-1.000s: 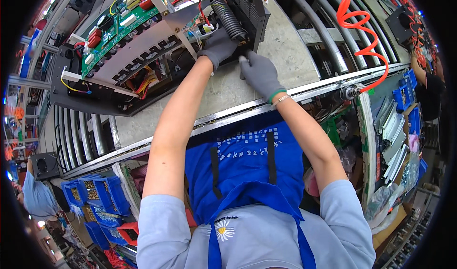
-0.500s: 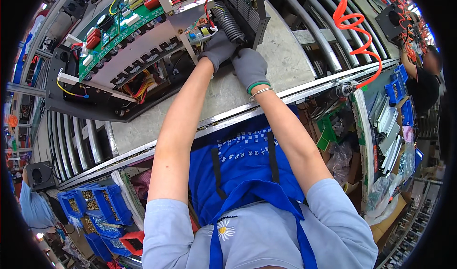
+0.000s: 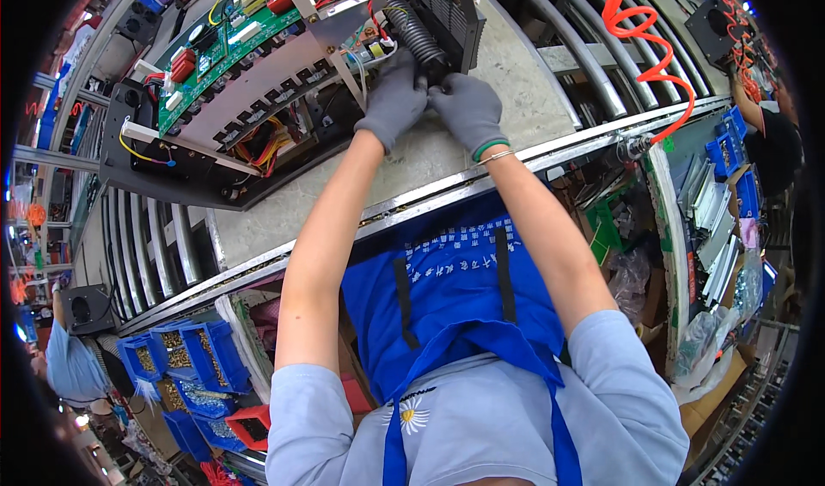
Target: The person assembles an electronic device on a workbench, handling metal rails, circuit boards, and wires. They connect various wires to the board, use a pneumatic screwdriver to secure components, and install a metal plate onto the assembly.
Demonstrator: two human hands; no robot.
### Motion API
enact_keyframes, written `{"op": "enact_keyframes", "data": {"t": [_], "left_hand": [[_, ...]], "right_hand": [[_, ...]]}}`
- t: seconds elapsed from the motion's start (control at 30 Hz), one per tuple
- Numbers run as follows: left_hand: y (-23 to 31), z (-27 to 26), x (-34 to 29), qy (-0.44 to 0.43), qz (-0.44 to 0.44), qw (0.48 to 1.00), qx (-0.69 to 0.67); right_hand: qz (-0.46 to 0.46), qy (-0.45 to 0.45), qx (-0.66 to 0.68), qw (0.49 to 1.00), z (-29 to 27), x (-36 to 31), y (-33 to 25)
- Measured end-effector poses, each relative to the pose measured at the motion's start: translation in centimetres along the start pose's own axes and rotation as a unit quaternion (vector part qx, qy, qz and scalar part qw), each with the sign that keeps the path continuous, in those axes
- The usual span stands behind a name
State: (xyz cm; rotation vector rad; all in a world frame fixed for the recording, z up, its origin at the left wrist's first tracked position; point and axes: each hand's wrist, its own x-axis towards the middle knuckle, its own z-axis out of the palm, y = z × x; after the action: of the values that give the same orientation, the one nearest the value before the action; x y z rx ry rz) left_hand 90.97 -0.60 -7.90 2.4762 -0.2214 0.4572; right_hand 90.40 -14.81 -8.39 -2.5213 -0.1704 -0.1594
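An open black machine chassis (image 3: 202, 192) lies on the bench ahead of me, carrying a green circuit board (image 3: 206, 80) and an upright pale metal plate (image 3: 245, 99). At its right end a dark ribbed coil (image 3: 414, 32) slants beside a black slotted panel (image 3: 466, 24). My left hand (image 3: 395, 106), in a grey glove, is closed just below the coil, close to a whitish wire (image 3: 362, 69). My right hand (image 3: 469, 112), gloved too, is closed alongside it near the panel's lower corner. Their fingertips meet; whatever they pinch is hidden.
Metal rollers (image 3: 593, 78) flank the bench plate (image 3: 533, 99) on the right, more on the left. A red coiled air hose (image 3: 666, 56) ends at a fitting by the bench rail. Blue bins (image 3: 206, 357) of small hardware stand lower left. Other people work at both sides.
Both hands have drawn slightly back toward me from the coil's lower end, and more of it shows. The whole view has shifted a little.
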Motion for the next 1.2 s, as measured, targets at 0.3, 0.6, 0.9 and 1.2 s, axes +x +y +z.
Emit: {"op": "enact_keyframes", "data": {"t": [0.3,0.6,0.9,1.2], "left_hand": [[0.6,1.4,-2.8,-0.073,-0.235,0.943,-0.223],[-2.6,4.4,1.1,-0.020,-0.390,0.817,-0.425],[-2.0,2.0,1.1,-0.188,-0.386,0.814,-0.392],[-1.2,5.8,1.0,-0.034,-0.299,0.899,-0.319]], "right_hand": [[-0.052,-0.084,0.062,0.993,-3.0,-0.4,1.2],[-0.084,-0.095,0.061,0.990,-1.0,-0.8,1.4],[-0.040,-0.096,0.063,0.993,-2.3,-1.4,1.3],[-0.066,-0.111,0.030,0.991,-1.5,-2.1,2.4]]}}
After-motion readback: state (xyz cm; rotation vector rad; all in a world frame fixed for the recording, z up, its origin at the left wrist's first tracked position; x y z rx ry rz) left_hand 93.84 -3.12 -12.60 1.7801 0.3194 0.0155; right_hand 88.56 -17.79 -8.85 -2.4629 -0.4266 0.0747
